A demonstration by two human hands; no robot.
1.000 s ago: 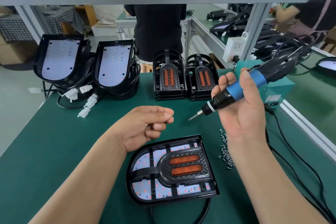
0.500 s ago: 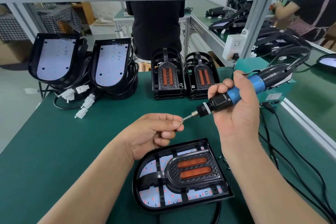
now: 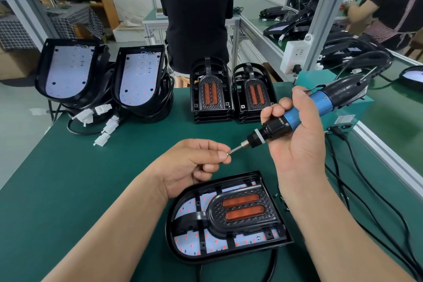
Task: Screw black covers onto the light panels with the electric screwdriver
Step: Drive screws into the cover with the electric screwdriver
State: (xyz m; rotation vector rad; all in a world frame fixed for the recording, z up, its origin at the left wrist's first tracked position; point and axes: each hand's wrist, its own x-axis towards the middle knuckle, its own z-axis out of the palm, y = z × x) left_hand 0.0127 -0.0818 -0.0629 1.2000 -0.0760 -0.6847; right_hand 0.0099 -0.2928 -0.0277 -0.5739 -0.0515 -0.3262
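Both hands are busy above the green table point(image 3: 91, 178). My left hand point(image 3: 194, 162) pinches a small screw point(image 3: 227, 154) at the tip of the screwdriver point(image 3: 318, 104), which my right hand point(image 3: 297, 151) grips by its barrel, bit pointing left. Near me lies a panel point(image 3: 187, 240) with a black cover point(image 3: 242, 210) on it. Far off stand two cover stacks point(image 3: 211, 94) and, left of them, two bare panels point(image 3: 139, 78).

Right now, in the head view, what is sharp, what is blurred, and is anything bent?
Head view: the electric screwdriver, the screw at its bit and the near light panel are sharp; the person top right is blurred; the frame post leans from wide-angle distortion; light even, shadows soft.
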